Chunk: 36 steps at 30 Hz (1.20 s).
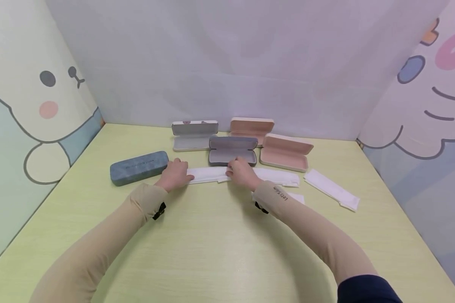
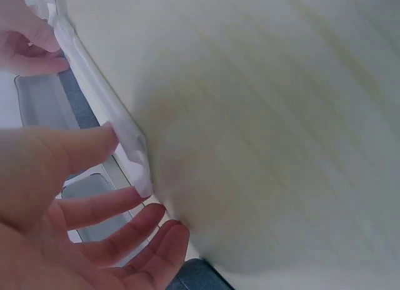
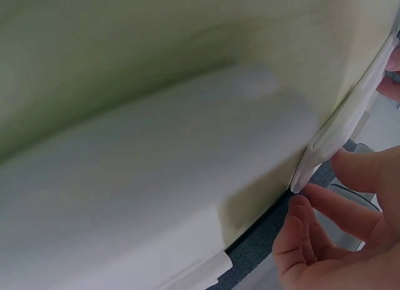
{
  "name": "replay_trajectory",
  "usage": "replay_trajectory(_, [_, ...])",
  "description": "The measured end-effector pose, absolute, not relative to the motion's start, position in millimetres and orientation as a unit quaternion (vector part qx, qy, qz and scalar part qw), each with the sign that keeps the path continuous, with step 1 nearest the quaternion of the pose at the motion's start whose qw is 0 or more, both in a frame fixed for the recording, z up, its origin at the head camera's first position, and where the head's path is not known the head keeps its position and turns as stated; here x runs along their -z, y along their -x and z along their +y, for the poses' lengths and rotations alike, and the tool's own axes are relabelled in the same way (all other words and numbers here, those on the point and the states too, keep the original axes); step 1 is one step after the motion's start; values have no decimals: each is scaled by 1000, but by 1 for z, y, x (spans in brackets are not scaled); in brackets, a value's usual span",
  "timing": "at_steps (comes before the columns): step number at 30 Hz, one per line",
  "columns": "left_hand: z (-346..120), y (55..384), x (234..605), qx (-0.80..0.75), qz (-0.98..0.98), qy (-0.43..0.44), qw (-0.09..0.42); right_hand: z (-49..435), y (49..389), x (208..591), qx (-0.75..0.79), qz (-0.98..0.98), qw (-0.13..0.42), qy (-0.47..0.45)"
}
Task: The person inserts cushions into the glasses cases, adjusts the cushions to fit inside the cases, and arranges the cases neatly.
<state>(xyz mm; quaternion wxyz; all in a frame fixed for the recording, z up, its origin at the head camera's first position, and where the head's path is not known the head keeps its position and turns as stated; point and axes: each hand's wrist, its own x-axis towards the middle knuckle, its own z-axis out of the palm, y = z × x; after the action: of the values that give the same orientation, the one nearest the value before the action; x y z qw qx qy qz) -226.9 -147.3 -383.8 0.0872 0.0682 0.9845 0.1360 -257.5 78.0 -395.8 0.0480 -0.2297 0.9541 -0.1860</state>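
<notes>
A folded white cloth strip (image 1: 206, 174) lies on the table in front of the open dark grey glasses case (image 1: 233, 157). My left hand (image 1: 175, 174) holds its left end, with the thumb and index finger on either side of the cloth (image 2: 103, 93) in the left wrist view. At the other end, my right hand (image 1: 243, 173) pinches the strip (image 3: 340, 130) between thumb and index finger. Another white folded cloth (image 1: 277, 176) extends to the right of that hand. Beside my left hand is a shut blue glasses case (image 1: 139, 168).
Behind stand an open grey-lined case (image 1: 191, 144) and an open pink case (image 1: 252, 125); another pink case (image 1: 285, 160) is open at right. A white cloth (image 1: 331, 189) lies farther right, and one more (image 1: 297, 197) is partly under my right sleeve.
</notes>
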Motion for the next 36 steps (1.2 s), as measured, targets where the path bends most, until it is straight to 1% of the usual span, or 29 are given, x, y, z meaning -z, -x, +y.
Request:
replay_trajectory(4, [-149,229,386,-141,984,-86,70,77,257,398,175,957,59,222])
replay_trajectory(8, [-150,232,387,-151,982,-97,61,77,257,399,159,961,50,222])
replay_trajectory(13, [-151,237,388,-162,980,-95,66,76,257,400,164,963,42,210])
replay_trajectory(19, [-150,237,388,-183,977,-87,69,76,255,398,171,964,56,198])
replay_trajectory(25, [-149,234,384,-218,970,-83,69,80,252,389,189,958,67,207])
replay_trajectory(28, [-149,233,379,-241,965,-81,68,83,250,382,187,956,60,217])
replay_trajectory(36, [-144,231,359,-260,960,-102,34,97,248,365,210,947,28,241])
